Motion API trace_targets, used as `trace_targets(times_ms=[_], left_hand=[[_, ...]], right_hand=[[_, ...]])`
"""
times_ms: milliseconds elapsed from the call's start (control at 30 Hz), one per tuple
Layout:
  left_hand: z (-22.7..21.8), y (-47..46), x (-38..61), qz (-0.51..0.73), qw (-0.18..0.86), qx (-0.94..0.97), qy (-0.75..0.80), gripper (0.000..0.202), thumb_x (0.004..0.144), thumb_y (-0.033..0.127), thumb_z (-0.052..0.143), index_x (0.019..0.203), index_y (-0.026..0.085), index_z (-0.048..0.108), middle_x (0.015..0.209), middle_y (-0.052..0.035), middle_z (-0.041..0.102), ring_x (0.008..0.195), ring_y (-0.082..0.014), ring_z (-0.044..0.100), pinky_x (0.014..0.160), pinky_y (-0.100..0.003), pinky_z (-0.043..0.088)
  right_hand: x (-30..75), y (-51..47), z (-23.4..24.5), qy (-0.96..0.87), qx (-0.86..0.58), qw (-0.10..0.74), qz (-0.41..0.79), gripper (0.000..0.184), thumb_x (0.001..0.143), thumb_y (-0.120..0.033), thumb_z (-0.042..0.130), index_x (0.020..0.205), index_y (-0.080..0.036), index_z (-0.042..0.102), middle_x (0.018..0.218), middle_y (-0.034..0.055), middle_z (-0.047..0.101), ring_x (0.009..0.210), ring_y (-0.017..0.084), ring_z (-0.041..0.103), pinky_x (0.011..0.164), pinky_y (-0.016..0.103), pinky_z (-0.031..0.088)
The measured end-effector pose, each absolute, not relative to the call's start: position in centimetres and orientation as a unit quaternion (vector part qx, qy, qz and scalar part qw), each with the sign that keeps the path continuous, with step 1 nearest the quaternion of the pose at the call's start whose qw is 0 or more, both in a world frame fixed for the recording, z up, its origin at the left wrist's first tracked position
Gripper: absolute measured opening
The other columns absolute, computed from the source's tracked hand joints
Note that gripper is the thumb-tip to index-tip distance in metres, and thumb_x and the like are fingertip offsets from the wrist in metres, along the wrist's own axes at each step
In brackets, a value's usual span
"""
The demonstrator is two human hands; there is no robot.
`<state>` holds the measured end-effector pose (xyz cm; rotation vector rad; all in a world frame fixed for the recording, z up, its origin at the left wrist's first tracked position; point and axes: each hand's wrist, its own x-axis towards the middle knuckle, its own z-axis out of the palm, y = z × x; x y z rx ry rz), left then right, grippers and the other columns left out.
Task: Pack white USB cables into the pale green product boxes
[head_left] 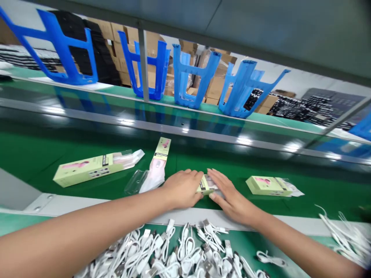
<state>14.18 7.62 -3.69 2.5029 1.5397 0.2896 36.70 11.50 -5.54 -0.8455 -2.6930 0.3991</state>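
Observation:
Over the green belt, my left hand [184, 188] is closed around a small pale-green carton [203, 186], hiding most of it. At the carton's right end, the fingers and thumb of my right hand [228, 195] close around a clear plastic tray [213, 183] with a pale item in it, partly sticking out. Just left of my hands lies another carton [161, 152] with a white wrapped item [155, 175] and a clear tray [136, 181] at its near end. Below my forearms is a pile of white USB cables [185, 255].
A longer-looking open carton [84, 170] lies farther left on the green belt [185, 143], and another carton [266, 185] lies right. More white cables [348, 239] sit at the right edge. Upturned blue stools [197, 71] stand behind the belt, under an overhead shelf [261, 34].

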Motion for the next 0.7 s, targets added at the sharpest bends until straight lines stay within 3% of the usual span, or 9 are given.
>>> trace_targets(times_ms=[67,167,267,367,433,500,567,633,700], left_hand=[[-3.8,8.0,15.1,0.091,0.092,0.844,0.521,0.053,0.085,0.041,0.054,0.129,0.013,0.047,0.113,-0.0121,0.060,0.104,-0.0304,0.055,0.091,-0.046,0.048],[-3.4,8.6,16.4,0.114,0.106,0.849,0.505,0.058,0.086,0.041,0.052,0.135,0.012,0.043,0.120,-0.0135,0.058,0.111,-0.0311,0.053,0.095,-0.048,0.046],[-1.5,9.9,15.8,0.187,0.136,0.860,0.454,0.065,0.089,0.040,0.046,0.145,0.011,0.030,0.139,-0.0145,0.046,0.128,-0.0293,0.041,0.106,-0.045,0.040],[1.2,12.3,11.6,0.210,0.081,0.873,0.433,0.064,0.083,0.008,0.036,0.146,0.014,0.031,0.150,-0.0084,0.035,0.139,-0.0191,0.030,0.117,-0.035,0.026],[2.3,14.1,7.6,0.105,0.025,0.879,0.465,0.070,0.076,-0.001,0.034,0.143,0.020,0.039,0.152,-0.0043,0.033,0.140,-0.0176,0.028,0.118,-0.036,0.022],[2.4,15.7,4.2,-0.031,-0.002,0.879,0.476,0.074,0.069,-0.001,0.044,0.138,0.025,0.047,0.155,-0.0040,0.028,0.144,-0.0277,0.021,0.116,-0.049,0.021],[1.6,16.7,2.3,-0.096,-0.003,0.883,0.460,0.081,0.064,-0.001,0.051,0.138,0.029,0.047,0.155,-0.0047,0.027,0.144,-0.0325,0.018,0.114,-0.056,0.021],[0.4,17.2,2.0,-0.112,-0.005,0.894,0.433,0.088,0.063,0.000,0.054,0.144,0.031,0.039,0.156,-0.0048,0.024,0.145,-0.0306,0.016,0.115,-0.056,0.020],[-0.5,17.3,2.7,-0.118,-0.014,0.906,0.407,0.087,0.067,0.003,0.055,0.147,0.033,0.034,0.158,-0.0044,0.019,0.146,-0.0288,0.014,0.115,-0.054,0.019]], right_hand=[[37.6,11.5,-6.3,-0.940,-0.306,0.106,0.109,0.074,0.099,-0.046,0.043,0.155,-0.025,-0.001,0.160,0.0079,0.012,0.147,0.026,0.008,0.119,0.052,0.017],[38.2,12.3,-5.8,-0.936,-0.332,0.093,0.071,0.079,0.097,-0.051,0.043,0.155,-0.026,-0.005,0.161,0.0070,0.003,0.147,0.029,0.001,0.119,0.056,0.011],[38.2,13.0,-3.5,-0.906,-0.381,0.171,0.068,0.064,0.099,-0.048,0.040,0.154,-0.027,0.014,0.160,0.0071,0.009,0.147,0.029,0.010,0.117,0.056,0.020],[36.7,12.2,-1.0,-0.869,-0.393,0.296,0.051,0.039,0.099,-0.037,0.042,0.136,-0.026,0.048,0.147,0.0091,0.039,0.135,0.027,0.037,0.109,0.049,0.037],[34.1,10.5,0.3,-0.888,-0.325,0.323,0.043,0.028,0.097,-0.024,0.043,0.119,-0.023,0.059,0.126,0.0095,0.056,0.118,0.024,0.052,0.098,0.040,0.047],[30.3,8.5,0.9,-0.939,-0.210,0.271,0.038,0.032,0.091,-0.012,0.043,0.114,-0.022,0.061,0.117,0.0078,0.060,0.106,0.021,0.056,0.087,0.034,0.051],[26.0,6.8,1.0,-0.979,-0.096,0.177,0.006,0.040,0.086,-0.009,0.046,0.122,-0.023,0.057,0.128,0.0064,0.055,0.107,0.023,0.053,0.084,0.035,0.051],[22.2,6.0,0.4,-0.993,-0.035,0.109,-0.041,0.043,0.088,-0.013,0.050,0.130,-0.021,0.051,0.144,0.0079,0.043,0.114,0.027,0.049,0.087,0.039,0.048],[19.7,6.1,-0.5,-0.995,-0.038,0.054,-0.076,0.036,0.091,-0.017,0.050,0.127,-0.019,0.054,0.143,0.0105,0.043,0.110,0.029,0.051,0.085,0.041,0.048]])
